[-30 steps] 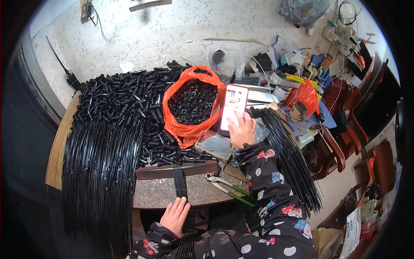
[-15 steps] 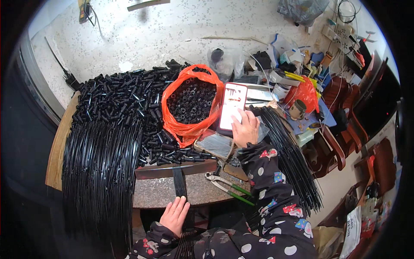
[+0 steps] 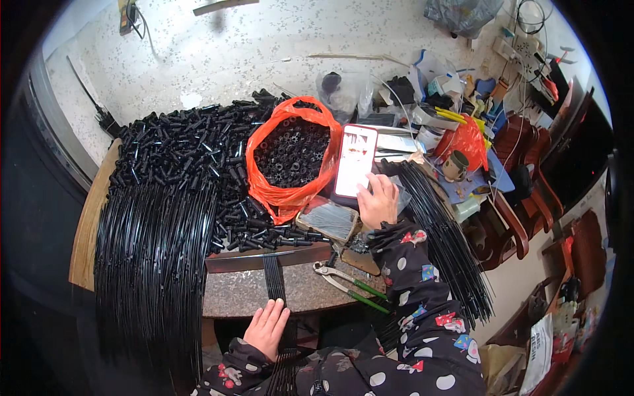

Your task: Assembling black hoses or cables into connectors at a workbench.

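My left hand lies flat, fingers stretched out, on a narrow bundle of thin black rods that runs over the table's front edge toward my body. My right hand is at the lower right edge of a phone with a red rim and a lit white screen. Its fingers are apart and a fingertip rests at the screen. Left of the phone, an orange plastic bag stands with its mouth wide, full of small black toothed ring parts.
Black plastic fittings pile up at the left, above a wide sheaf of black rods. Green-handled pincers lie on the grey tabletop. A box of thin pins, more rods and a mug are at the right.
My right hand has slid slightly down the phone's screen, and the picture on the screen has shifted. My left hand stays on the rods.
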The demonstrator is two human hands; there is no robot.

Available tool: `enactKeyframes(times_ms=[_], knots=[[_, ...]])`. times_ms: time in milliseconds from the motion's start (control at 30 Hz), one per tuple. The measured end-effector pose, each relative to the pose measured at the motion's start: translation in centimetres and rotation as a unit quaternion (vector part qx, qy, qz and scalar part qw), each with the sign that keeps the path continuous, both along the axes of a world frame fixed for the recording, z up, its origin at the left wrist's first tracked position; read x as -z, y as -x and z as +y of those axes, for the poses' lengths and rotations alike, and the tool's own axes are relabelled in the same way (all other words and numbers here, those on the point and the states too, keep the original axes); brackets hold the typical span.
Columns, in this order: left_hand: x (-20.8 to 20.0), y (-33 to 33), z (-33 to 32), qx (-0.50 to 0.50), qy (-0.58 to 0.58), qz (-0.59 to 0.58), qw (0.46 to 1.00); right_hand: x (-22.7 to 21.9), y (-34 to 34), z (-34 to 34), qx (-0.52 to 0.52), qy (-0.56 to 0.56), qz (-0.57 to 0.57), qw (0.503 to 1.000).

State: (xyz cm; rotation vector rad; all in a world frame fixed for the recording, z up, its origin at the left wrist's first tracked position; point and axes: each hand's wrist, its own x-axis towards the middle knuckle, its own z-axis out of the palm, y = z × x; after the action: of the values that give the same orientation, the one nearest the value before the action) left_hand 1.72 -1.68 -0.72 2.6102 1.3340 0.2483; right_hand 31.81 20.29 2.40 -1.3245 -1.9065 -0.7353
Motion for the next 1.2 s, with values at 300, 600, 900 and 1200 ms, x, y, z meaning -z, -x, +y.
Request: enactKeyframes(times_ms=[300, 600, 900, 1200], knots=[[0.0, -0.1, -0.1, -0.002, 0.0, -0.007, 1.0, 0.3, 0.9, 0.6, 0.035, 0.015, -0.014, 0.999], [0.3, 0.1, 0.0, 0.004, -0.01, 0.012, 1.0, 0.3, 0.5, 0.7, 0.025, 0.013, -0.001, 1.0], [0.2, 0.0, 0.0, 0.0, 0.001, -0.012, 1.0, 0.0, 0.0, 0.0, -0.009, 0.006, -0.007, 1.0], [0.1, -0.1, 0.0, 0.001, 0.002, 0.003, 1.0, 0.4, -0.1, 0.1, -0.012, -0.002, -0.004, 1.0]])
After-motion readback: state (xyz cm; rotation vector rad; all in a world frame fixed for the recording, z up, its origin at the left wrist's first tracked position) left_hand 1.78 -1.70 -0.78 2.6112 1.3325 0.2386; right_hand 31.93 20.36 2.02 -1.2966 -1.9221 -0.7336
